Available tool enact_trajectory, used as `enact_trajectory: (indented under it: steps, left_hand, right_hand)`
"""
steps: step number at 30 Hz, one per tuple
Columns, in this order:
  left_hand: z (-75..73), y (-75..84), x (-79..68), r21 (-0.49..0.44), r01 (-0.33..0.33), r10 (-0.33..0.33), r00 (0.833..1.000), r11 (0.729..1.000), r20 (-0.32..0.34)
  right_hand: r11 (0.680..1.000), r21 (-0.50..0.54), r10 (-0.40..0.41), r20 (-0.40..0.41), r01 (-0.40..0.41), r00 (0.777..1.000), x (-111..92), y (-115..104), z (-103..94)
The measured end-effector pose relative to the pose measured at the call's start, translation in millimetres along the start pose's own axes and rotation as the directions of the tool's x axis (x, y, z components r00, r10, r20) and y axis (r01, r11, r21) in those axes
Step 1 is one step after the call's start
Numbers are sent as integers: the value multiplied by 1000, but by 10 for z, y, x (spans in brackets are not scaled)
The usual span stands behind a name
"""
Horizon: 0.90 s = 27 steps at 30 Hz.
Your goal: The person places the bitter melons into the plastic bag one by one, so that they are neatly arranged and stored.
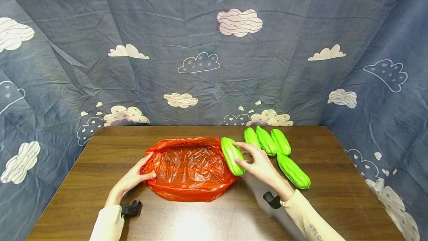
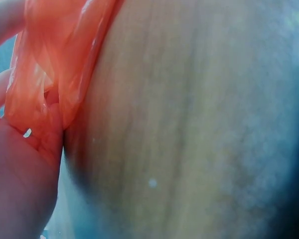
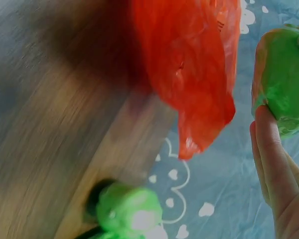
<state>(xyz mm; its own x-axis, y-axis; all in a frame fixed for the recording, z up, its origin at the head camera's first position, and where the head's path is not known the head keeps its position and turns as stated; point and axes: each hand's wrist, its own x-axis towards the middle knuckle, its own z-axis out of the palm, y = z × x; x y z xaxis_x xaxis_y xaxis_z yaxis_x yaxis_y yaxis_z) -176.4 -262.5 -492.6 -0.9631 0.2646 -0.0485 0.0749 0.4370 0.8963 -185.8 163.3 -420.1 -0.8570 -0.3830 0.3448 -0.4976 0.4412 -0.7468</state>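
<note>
An orange-red plastic bag (image 1: 192, 192) sits on the table with its wide mouth spread upward; the inside shows only wrinkled film. At the bag's left rim, my left hand (image 1: 132, 177) holds the film between thumb and fingers. The left wrist view shows the bag film (image 2: 72, 45) bunched at that hand (image 2: 25, 169). My right hand (image 1: 262, 164) grips a long, bright green, ridged vegetable (image 1: 231, 157) over the bag's right rim. In the right wrist view, the fingers (image 3: 271, 149) lie along the green vegetable (image 3: 286, 74), apart from the bag (image 3: 189, 64).
Behind and right of my right hand, several more green vegetables (image 1: 266, 140) lie on the brown wooden table (image 1: 321, 159), one (image 1: 293, 172) nearer the front. A dark cloud-patterned curtain (image 1: 200, 84) hangs behind the table. Both wrists wear black camera mounts (image 1: 132, 208).
</note>
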Motion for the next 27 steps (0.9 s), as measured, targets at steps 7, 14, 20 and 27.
enact_trajectory:
  steps: [7,14,20,27]
  left_hand:
    - [0,4,-1,-5,11,-10,1000,1000,8]
    - [1,-7,-8,-2,2,-2,1000,1000,10]
    - [0,-10,-13,-18,10,-10,1000,1000,14]
    - [-4,-24,-8,-25,2,-1,1000,1000,21]
  right_hand:
    - [1000,7,-7,19,6,1000,94,-48,185]
    - [999,47,-19,38,17,999,162,-54,403]
    - [999,28,-27,55,26,998,202,-65,579]
    - [999,31,-21,62,19,998,233,-111,772]
